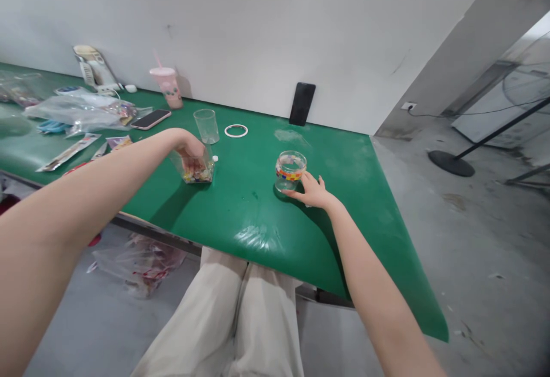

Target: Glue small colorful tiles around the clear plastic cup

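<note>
Firstly, at six o'clock, pale trousers (240, 314) are showing below the green table (253, 219). At one o'clock, a round glass jar (287, 175) is standing upright on this table, and a band of coloured squares is circling it. The right hand (315, 192) is touching its near right side; thumb and forefinger are lying apart along the glass, but I cannot tell whether they are gripping. At eleven o'clock, a clear box (200, 179) is containing many small colourful pieces. The left hand (188, 146) is resting with fingers inside it; I cannot tell if they are pinching any piece. Just beyond, a clear cup (207, 126) is standing, and at twelve o'clock a white ring (236, 136) is lying flat. Farther, a pink lidded tumbler (167, 87) is standing at eleven o'clock, and a black smartphone (302, 103) is leaning on the white partition (240, 44) at one o'clock.
</note>
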